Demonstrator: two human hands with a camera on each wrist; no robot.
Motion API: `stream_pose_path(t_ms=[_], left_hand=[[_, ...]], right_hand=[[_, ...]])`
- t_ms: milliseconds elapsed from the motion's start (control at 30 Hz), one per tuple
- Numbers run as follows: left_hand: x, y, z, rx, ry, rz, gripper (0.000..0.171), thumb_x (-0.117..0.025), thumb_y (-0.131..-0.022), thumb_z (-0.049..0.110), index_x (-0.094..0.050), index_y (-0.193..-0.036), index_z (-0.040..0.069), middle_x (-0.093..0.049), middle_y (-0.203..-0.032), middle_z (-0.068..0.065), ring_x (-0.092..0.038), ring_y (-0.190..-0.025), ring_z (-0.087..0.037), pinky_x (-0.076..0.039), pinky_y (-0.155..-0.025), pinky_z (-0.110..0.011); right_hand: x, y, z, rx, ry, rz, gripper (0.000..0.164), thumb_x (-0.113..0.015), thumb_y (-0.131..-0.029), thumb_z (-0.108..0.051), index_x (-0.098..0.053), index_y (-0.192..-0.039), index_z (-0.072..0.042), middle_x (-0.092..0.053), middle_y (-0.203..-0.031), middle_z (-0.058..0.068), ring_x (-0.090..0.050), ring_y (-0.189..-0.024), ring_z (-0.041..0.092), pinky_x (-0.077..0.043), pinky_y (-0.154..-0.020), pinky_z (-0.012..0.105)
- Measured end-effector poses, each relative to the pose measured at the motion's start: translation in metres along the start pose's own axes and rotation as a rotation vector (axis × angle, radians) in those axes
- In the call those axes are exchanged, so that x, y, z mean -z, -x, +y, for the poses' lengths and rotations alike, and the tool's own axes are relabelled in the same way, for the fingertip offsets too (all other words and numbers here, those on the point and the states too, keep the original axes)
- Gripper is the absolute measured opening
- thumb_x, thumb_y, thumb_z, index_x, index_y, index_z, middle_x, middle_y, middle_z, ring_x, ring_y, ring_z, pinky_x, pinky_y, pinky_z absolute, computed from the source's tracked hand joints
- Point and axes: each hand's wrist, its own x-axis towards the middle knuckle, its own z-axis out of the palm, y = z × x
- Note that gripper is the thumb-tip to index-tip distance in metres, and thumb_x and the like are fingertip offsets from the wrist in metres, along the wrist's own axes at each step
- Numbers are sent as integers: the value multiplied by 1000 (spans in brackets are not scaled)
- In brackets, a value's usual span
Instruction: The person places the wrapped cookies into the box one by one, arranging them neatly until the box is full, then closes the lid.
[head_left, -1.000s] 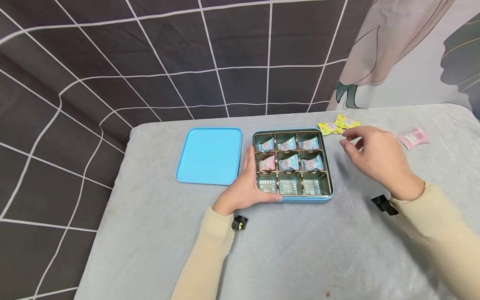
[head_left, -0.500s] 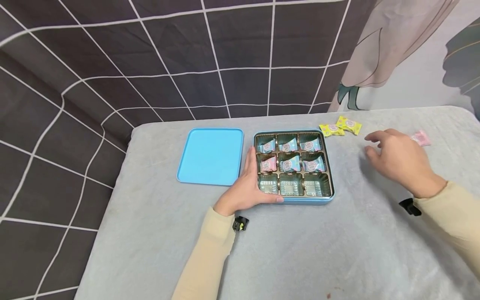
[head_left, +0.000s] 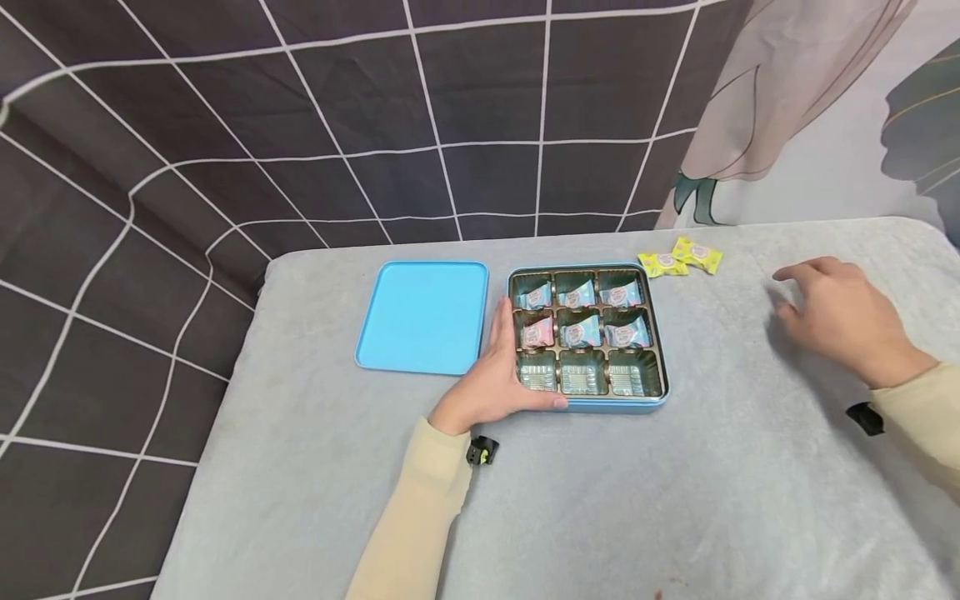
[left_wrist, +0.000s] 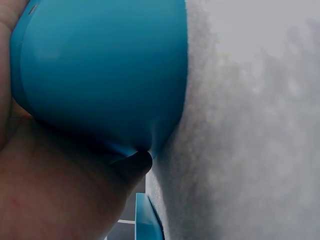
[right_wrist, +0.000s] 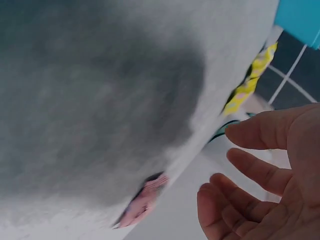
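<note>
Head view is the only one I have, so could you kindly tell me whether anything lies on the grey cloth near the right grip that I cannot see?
Observer: Yes, the right wrist view shows a pink wrapped candy lying on the cloth.
Operator: Thank you; is the right grip holding anything?
Observer: From the palm side, I see nothing held in its fingers.
Operator: And is the blue box raised at all beside the left grip?
Observer: It does not look so; the left wrist view shows its wall reaching down to the cloth, with no gap visible.
</note>
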Motion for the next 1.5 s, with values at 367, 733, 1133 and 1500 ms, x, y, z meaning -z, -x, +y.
stream_pose_path(t_ms=[367,733,1133,1500], left_hand=[[-1,0,0,-4,-13,-1,148,-88,-71,54,28,-156,19,29,-164,1,17,-149,-12,-21,-120,-47],[0,1,0,3,-12,3,148,-88,-71,54,27,-156,18,29,-164,1,18,-149,-9,-21,-120,-46],[0,-1,-1,-4,-2,0,147,-88,-70,55,27,-156,20,28,-164,2,17,-149,-9,-23,-119,-50],[0,-1,0,-2,-2,1,147,-88,-70,55,27,-156,20,28,-164,2,17,-149,-9,-24,-119,-49]], right_hand=[[0,-5,28,7,35,-29,44,-58,-74,4,-57,-117,13,-47,-125,36,-41,-110,61,-39,-81,73],[-7,-9,39,60,171,-73,28,-60,-81,11,-60,-108,16,-48,-124,38,-41,-117,57,-34,-96,71],[-16,-13,67,231,309,49,20,-57,-85,13,-61,-105,13,-59,-112,34,-52,-108,54,-42,-87,67],[-12,-19,64,162,350,-50,21,-59,-86,8,-61,-106,10,-59,-113,36,-52,-107,54,-41,-89,68]])
